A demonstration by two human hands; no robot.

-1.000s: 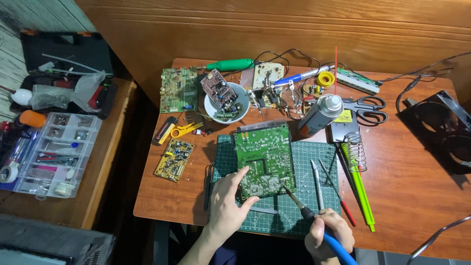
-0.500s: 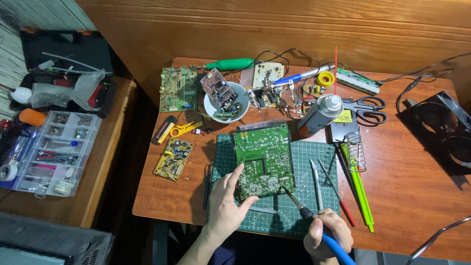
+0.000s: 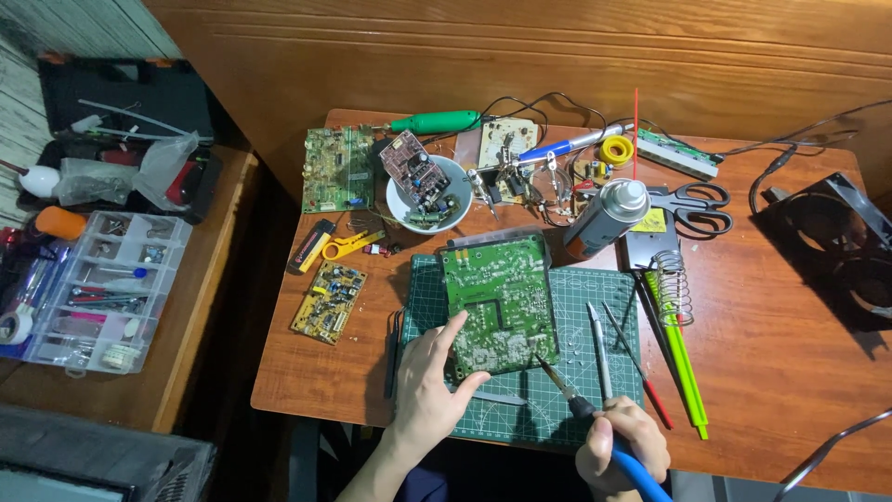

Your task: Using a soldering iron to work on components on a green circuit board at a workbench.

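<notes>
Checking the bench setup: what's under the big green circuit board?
The big green circuit board lies on a green cutting mat. The left hand steadies its near corner. Anything beneath the board is hidden.

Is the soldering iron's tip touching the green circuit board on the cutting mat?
Yes: the soldering iron in the right hand has its tip at the lower right edge of the green circuit board.

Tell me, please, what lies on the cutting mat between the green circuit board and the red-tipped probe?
In the head view, a grey pen-like tool lies on the mat between board and probe.
</notes>
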